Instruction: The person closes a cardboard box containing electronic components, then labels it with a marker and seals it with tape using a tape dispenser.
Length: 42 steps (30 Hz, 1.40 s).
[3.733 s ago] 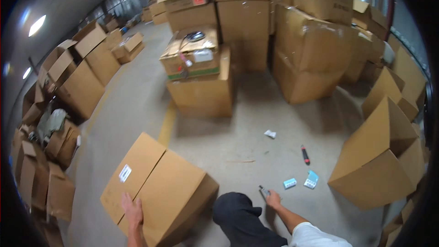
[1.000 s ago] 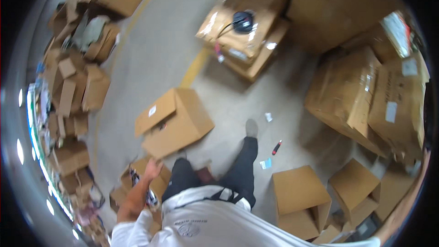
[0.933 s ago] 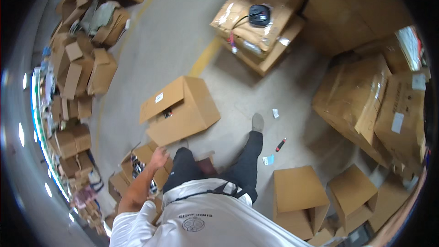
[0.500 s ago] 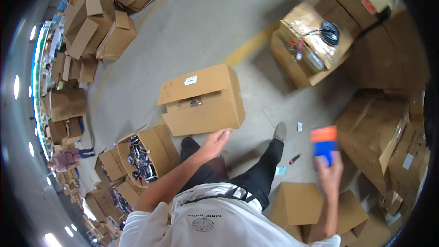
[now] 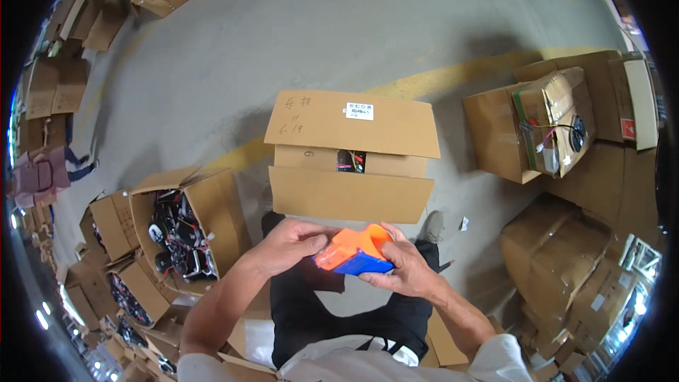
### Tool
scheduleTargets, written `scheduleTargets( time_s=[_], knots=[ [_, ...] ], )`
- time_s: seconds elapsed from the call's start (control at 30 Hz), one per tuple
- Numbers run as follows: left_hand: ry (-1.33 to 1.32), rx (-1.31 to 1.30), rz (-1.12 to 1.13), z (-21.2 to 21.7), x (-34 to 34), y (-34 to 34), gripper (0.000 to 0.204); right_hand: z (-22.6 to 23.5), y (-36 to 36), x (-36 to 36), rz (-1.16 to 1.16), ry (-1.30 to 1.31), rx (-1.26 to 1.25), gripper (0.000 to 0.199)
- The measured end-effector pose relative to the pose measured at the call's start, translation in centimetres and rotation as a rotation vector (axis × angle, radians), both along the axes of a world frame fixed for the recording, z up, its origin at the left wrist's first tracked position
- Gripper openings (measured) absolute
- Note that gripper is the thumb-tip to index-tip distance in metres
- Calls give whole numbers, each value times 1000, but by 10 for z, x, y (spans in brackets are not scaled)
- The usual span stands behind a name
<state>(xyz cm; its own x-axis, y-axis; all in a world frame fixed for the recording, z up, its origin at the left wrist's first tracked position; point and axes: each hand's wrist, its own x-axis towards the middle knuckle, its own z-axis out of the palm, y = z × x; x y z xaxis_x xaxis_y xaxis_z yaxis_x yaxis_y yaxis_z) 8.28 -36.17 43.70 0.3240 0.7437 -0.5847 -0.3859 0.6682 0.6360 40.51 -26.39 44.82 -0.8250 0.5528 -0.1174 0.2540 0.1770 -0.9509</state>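
Holding an orange-and-blue tool in both hands above the cardboard box
I have my right hand clasped under it, left hand pinching its orange end

A single wide fisheye view from the person's head looks steeply down the torso to the concrete floor, straight edges bowing toward the dark rim. Both forearms enter from the lower edge, the left hand and right hand meeting close below the lens. Just beyond the hands lies an open cardboard box; farther cartons curve along the rim.
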Motion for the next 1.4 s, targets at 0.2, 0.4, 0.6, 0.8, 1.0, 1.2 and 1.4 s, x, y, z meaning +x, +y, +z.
scheduleTargets(
  time_s=[0.2,0.4,0.6,0.8,1.0,1.2,1.4],
  knots=[
    [89,-168,128,-60,34,33,23,-57,50,30,45,23,22,50],
    [713,79,-43,-114,10,182,18,-130,90,1,-276,-46,5,49],
    [1211,706,-108,-294,-74,451,31,-263,174,-82,-850,-104,-509,46],
    [1464,882,-311,-607,-57,549,28,-473,208,-167,-1089,-247,-528,46],
    [1369,356,-1072,-708,-41,510,45,-539,188,-161,-1071,-152,-490,50],
    [1242,695,-132,-518,-49,352,56,-484,167,-125,-991,-118,-693,45],
    [1538,887,-187,-423,45,44,74,-421,171,-147,-962,-98,-695,46]
  ],
)
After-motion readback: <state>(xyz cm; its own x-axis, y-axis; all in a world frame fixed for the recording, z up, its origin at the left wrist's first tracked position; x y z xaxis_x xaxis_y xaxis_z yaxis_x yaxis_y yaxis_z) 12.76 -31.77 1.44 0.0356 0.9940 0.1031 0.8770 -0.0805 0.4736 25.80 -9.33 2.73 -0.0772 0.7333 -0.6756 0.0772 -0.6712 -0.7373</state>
